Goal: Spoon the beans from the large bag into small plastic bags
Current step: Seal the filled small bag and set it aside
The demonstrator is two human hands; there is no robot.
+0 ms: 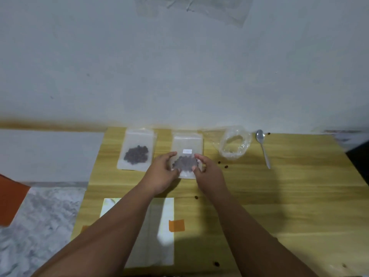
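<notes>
A small clear plastic bag (pixel 187 145) with dark beans in its lower half lies flat on the wooden table (pixel 299 192). My left hand (pixel 162 172) grips its left edge and my right hand (pixel 207 170) grips its right edge. To the left lies a second small bag (pixel 137 150), also holding a clump of dark beans. The large clear bag (pixel 234 142) sits rolled open at the back right, nearly empty with a few beans inside. A metal spoon (pixel 263 146) lies on the table beside it, bowl toward the wall.
Several loose beans (pixel 225 166) are scattered on the table near my right hand and toward the front. Flat empty small bags (pixel 167 226) with an orange label lie under my left forearm. The wall runs right behind the table. The floor lies off the table's left edge.
</notes>
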